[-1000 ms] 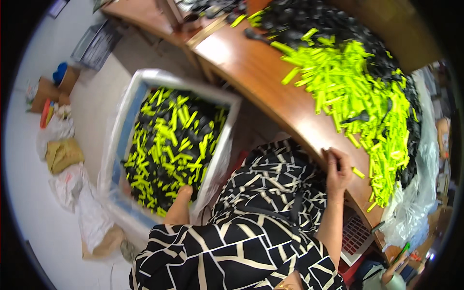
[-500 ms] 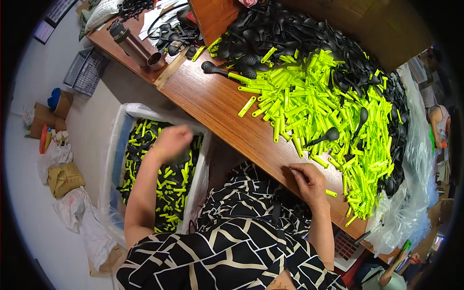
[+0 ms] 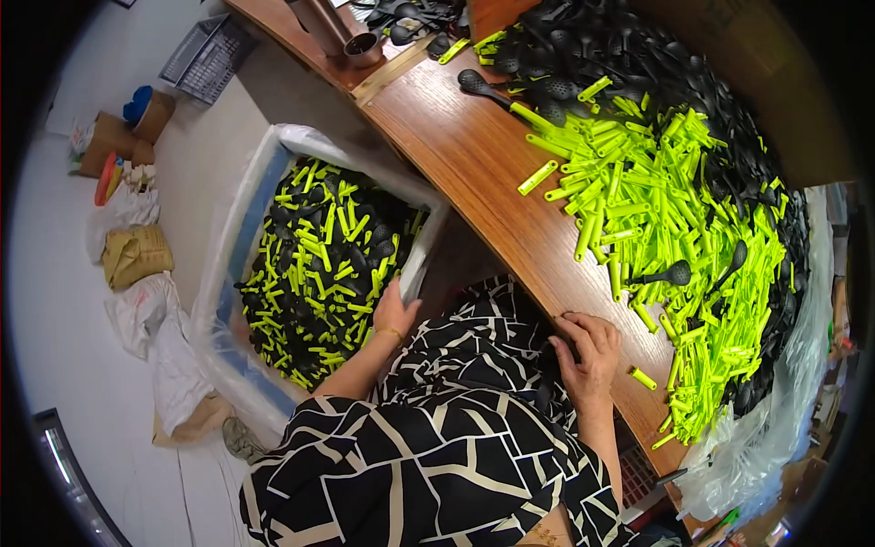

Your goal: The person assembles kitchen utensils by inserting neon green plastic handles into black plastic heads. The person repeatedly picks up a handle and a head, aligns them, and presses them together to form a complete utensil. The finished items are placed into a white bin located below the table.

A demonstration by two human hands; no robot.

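Note:
My left hand point(image 3: 396, 312) is at the near right side of a large bin point(image 3: 239, 273) lined with clear plastic, its fingers over the rim and thumb outside. Inside the bin lie many black kitchen utensils with lime-green handles point(image 3: 314, 246). My right hand point(image 3: 591, 354) rests on the front edge of the wooden table point(image 3: 456, 169), fingers loosely stretched and holding nothing. Just right of it lies one loose green handle point(image 3: 643, 377). Beyond is a big heap of lime-green handles point(image 3: 638, 201), with black spoon and slotted heads point(image 3: 583, 55) piled behind.
A brown flask point(image 3: 321, 23) and its cup point(image 3: 363, 50) stand at the table's far left. A grey plastic basket point(image 3: 205, 59), cardboard boxes point(image 3: 114, 144) and bags point(image 3: 137, 257) are on the floor at left. Clear plastic sheeting point(image 3: 756, 456) hangs at the table's right end.
My left hand has come down from above the bin's contents to its near right rim. My right hand stays at the table edge, its fingers spread a little more. The whole view has shifted.

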